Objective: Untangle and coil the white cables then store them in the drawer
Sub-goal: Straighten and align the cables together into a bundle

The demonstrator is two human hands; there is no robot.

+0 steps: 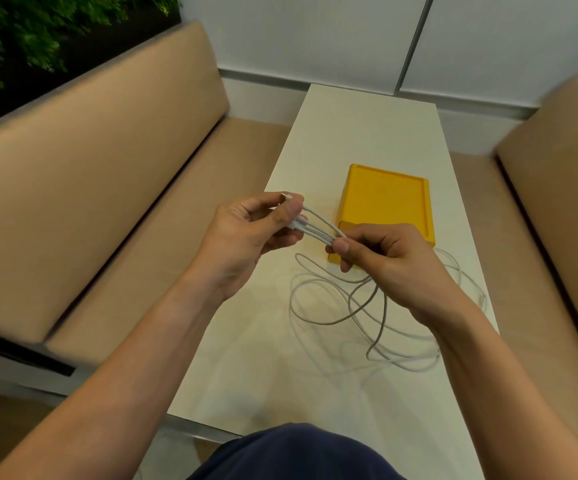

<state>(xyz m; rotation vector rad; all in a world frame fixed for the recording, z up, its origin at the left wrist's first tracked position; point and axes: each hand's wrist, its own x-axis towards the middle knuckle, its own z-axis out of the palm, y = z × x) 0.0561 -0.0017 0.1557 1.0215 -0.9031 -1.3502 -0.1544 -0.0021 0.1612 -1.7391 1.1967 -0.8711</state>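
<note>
Dark blue cloth of the person's clothing fills the bottom edge, closest to the lens; from both sides of it 2 bare forearms reach forward over the white table. The left hand has its fingers curled and its thumb pressed on the plug ends of the white cables, so it is gripping them; 1 plug sticks out above the thumb, at the fingertips. The right hand pinches the same bundle between thumb and forefinger, just to the right of the left grip and a little lower; between the 2 grips the strands run straight and close together, lifted off the table; they look like about 4, but the exact number I cannot tell. Below the right grip the rest of the cables hangs down and lies on the table in loose loops that cross each other; some loops go on past the right wrist, near the table edge. Just beyond the right grip a yellow box stands on the table; the right hand covers part of its near face, so whether a drawer is open there cannot be seen. Well to the left of the left grip is a tan bench; a second tan bench is to the right of the right grip; far beyond both grips is a white wall, and green plants are at the upper left.
</note>
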